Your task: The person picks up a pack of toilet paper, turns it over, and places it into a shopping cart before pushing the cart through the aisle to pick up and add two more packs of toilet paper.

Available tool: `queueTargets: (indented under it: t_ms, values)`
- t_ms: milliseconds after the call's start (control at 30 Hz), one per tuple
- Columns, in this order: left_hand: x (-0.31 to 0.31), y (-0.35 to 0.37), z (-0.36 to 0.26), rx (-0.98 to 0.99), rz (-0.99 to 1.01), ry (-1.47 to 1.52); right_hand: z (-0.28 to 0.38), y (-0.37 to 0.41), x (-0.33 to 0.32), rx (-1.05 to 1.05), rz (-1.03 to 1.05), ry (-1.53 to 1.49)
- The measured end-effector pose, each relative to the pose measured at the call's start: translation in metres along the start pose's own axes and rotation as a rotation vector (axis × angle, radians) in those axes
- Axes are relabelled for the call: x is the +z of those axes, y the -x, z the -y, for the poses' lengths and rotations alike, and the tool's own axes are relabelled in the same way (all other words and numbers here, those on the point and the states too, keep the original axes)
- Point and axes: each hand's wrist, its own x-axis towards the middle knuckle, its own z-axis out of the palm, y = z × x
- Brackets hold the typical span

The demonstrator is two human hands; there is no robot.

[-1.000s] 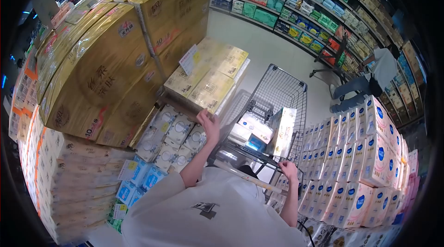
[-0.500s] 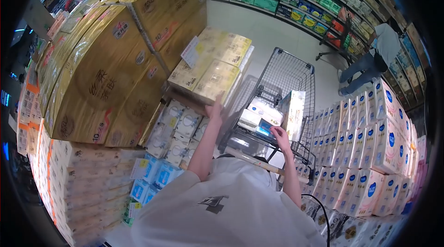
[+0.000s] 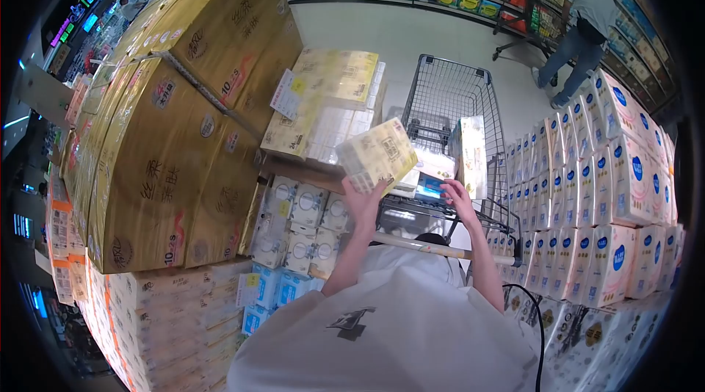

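Observation:
My left hand [image 3: 361, 205] grips a yellow-and-white tissue pack [image 3: 382, 155] by its lower edge, tilted above the gap between the display stack and the shopping cart [image 3: 488, 102]. Where it came from, white packs [image 3: 341, 128] show among the yellow tissue packs [image 3: 338, 73] on the stack. My right hand [image 3: 460, 202] hovers over the near end of the cart, its fingers loosely bent and apart. Just left of its fingertips lies a flat item with a bright blue face [image 3: 428, 186], against a white pack [image 3: 437, 165]. A tall carton-like pack [image 3: 472, 157] stands along the cart's right side.
Large gold tissue bales [image 3: 169, 172] tower on the left. White packs with blue labels [image 3: 587, 194] are piled on the right. The cart handle [image 3: 422, 247] crosses at my waist. A person [image 3: 584, 21] stands by the far shelves beside another cart [image 3: 518, 21].
My left hand has lifted a yellow tissue pack off the stack and brought it right, towards the cart. My right hand stays near the blue-faced item. The view has shifted.

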Motion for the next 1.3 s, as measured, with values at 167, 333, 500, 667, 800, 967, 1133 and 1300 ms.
queueTargets:
  t_ms: [167,333,500,667,800,967,1133,1300]
  values:
    - [0.037,0.014,-0.033,0.251,0.436,-0.487,0.014,0.012,0.011,-0.132,-0.237,-0.059]
    - [0.089,0.023,-0.012,0.657,0.764,-0.609,0.008,0.037,0.004,-0.312,-0.470,0.007]
    - [0.110,0.025,-0.005,0.704,0.885,-0.531,-0.007,0.059,-0.008,-0.317,-0.581,-0.148]
    - [0.115,0.025,0.014,0.677,1.018,-0.597,0.008,0.076,-0.015,-0.365,-0.581,0.076]
    - [0.104,0.007,0.049,0.549,1.094,-0.662,0.044,0.071,-0.023,0.044,-0.430,0.561]
    - [0.102,-0.024,0.072,0.299,1.192,-0.732,0.006,0.024,-0.044,0.163,-0.266,0.765]
    - [0.101,-0.059,0.150,0.326,1.299,-0.761,-0.001,0.008,-0.034,0.315,-0.159,0.909]
    - [0.115,-0.070,0.196,0.285,1.388,-0.970,-0.010,0.000,-0.033,0.429,-0.055,0.929]
